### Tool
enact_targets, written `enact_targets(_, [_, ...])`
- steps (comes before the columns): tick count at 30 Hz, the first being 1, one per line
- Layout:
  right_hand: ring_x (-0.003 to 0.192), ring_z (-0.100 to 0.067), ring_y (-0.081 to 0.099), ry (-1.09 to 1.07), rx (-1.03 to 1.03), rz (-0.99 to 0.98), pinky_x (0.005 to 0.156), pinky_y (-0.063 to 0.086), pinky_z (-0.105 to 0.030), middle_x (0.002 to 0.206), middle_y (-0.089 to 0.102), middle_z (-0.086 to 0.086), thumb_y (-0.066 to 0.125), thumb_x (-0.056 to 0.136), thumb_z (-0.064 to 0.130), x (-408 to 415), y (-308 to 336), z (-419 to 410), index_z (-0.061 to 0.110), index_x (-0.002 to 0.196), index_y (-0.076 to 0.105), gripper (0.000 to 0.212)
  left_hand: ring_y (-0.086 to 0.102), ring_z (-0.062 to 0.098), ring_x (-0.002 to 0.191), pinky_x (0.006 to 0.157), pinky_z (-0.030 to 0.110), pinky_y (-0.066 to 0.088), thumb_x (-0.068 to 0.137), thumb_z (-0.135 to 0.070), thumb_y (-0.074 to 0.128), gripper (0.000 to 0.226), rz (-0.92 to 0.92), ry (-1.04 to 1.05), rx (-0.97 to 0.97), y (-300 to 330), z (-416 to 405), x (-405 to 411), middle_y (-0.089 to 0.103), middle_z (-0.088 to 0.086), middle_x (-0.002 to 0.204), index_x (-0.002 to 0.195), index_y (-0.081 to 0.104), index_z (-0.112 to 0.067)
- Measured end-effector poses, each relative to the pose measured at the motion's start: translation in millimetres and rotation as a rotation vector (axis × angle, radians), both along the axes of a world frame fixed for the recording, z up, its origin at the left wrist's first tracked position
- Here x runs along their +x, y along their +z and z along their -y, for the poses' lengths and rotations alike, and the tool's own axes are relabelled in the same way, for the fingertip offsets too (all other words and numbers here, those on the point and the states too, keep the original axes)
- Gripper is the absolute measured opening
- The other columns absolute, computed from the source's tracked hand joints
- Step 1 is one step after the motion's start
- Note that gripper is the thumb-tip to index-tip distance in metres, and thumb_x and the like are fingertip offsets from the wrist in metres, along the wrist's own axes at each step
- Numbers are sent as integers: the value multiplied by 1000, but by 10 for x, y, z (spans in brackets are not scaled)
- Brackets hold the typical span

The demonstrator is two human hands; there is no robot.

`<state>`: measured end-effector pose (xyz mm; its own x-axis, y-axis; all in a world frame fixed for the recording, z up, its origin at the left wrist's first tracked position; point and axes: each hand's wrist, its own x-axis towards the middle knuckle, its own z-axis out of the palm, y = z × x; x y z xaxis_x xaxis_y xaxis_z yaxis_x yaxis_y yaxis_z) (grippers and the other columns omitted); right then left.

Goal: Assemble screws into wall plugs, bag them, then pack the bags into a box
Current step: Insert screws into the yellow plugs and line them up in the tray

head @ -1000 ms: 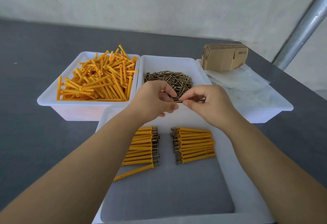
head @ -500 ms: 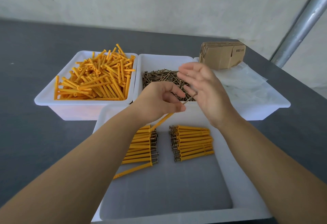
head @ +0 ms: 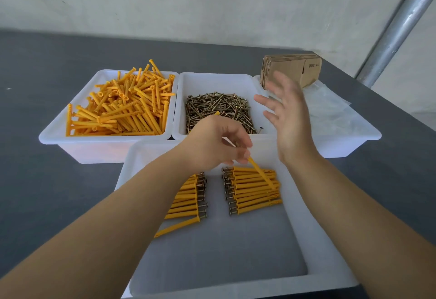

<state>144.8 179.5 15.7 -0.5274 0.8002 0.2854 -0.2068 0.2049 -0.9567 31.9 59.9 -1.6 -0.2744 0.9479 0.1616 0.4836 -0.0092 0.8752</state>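
Note:
My left hand point(head: 220, 143) pinches one yellow wall plug point(head: 260, 173), which slants down over the right row of assembled plugs point(head: 253, 190) in the near white tray point(head: 306, 225). A second yellow tip sticks up behind its knuckles. A left row of assembled plugs point(head: 188, 198) lies partly under my left forearm. My right hand point(head: 286, 115) is raised with spread fingers, blurred, holding nothing, over the right rim of the screw tray point(head: 220, 81). Loose brown screws point(head: 219, 109) fill that tray. Loose yellow plugs point(head: 122, 107) fill the left tray point(head: 56, 133).
A stack of flat cardboard boxes point(head: 291, 69) and clear plastic bags point(head: 330, 109) sit in the right tray point(head: 368, 138). A grey table point(head: 47, 192) carries all trays. A metal pole point(head: 398, 22) slants up at the far right.
My right hand let go of the screw end and lifted up and right, fingers spreading. My left hand swung the plug so its free end points down right over the right row.

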Motion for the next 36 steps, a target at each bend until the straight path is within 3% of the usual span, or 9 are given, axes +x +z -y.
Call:
enact_targets(6, [97, -10, 70, -149, -27, -3, 91, 49, -37, 122, 64, 7, 39, 86, 51, 53, -96, -152, 39, 114, 55, 35, 61, 16, 80, 77, 35, 52, 81, -9, 69, 15, -534, 140, 3, -105, -106, 277, 63, -5, 84, 73, 64, -20])
enact_targets(9, [96, -10, 70, -138, -2, 8, 88, 49, -35, 122, 64, 6, 42, 86, 49, 44, -108, -138, 40, 111, 56, 31, 56, 21, 92, 65, 34, 46, 88, -9, 55, 13, -847, 126, -137, -234, -183, 416, 56, -1, 94, 81, 52, -21])
enact_targets(14, [96, -10, 69, -135, 9, 47, 79, 48, -29, 121, 65, 7, 46, 84, 45, 34, -122, -129, 32, 114, 60, 35, 31, 22, 92, 60, 32, 34, 85, 1, 56, 24, -1178, 3, -228, -301, -224, 448, 34, -3, 77, 81, 44, -19])
enact_targets(20, [91, -9, 69, -205, 160, 146, 80, 52, -33, 99, 68, 17, 51, 92, 22, -12, -202, -171, 28, 99, 70, 21, 53, 22, 100, 72, 37, 51, 96, -26, 53, 19, -986, 98, -102, -248, -247, 326, 53, 1, 107, 98, 67, -13])
enact_targets(25, [78, 7, 58, -88, 297, 440, 63, 43, -13, 95, 65, 19, 50, 93, 9, -238, -209, -299, 31, 93, 71, 31, 53, 24, 77, 56, 34, 42, 96, -18, 55, 20, -789, 572, 191, -33, -131, -198, 60, 8, 90, 89, 70, -7])
enact_targets(28, [80, 1, 56, 53, 413, 746, 67, 43, -18, 94, 65, 13, 46, 97, 8, -406, -226, -348, 24, 103, 74, 32, 56, 28, 84, 64, 36, 47, 99, -15, 47, 25, -732, 637, 11, -72, -80, -486, 61, 10, 96, 95, 70, -5])
enact_targets(32, [121, -19, 55, 309, 530, 1155, 95, 41, -25, 130, 64, 0, 54, 98, 15, -652, -112, -354, 20, 118, 72, 27, 54, 25, 91, 89, 44, 47, 104, -29, 35, 38, -825, 505, -400, -169, -192, -501, 59, 6, 96, 85, 63, -12])
enact_targets(34, [126, -18, 51, 406, 544, 1251, 97, 38, -23, 137, 59, 3, 55, 98, 18, -728, -55, -338, 22, 127, 66, 31, 50, 25, 107, 111, 63, 22, 105, -42, 25, 49, -833, 452, -537, -185, -230, -516, 61, 3, 98, 76, 57, -20])
enact_targets(36, [126, -18, 50, 439, 519, 1284, 99, 39, -28, 139, 56, 3, 55, 98, 20, -753, -44, -315, 27, 132, 62, 35, 37, 24, 134, 110, 72, -2, 102, -56, 13, 63, -853, 395, -633, -206, -238, -545, 62, 4, 113, 73, 58, -22])
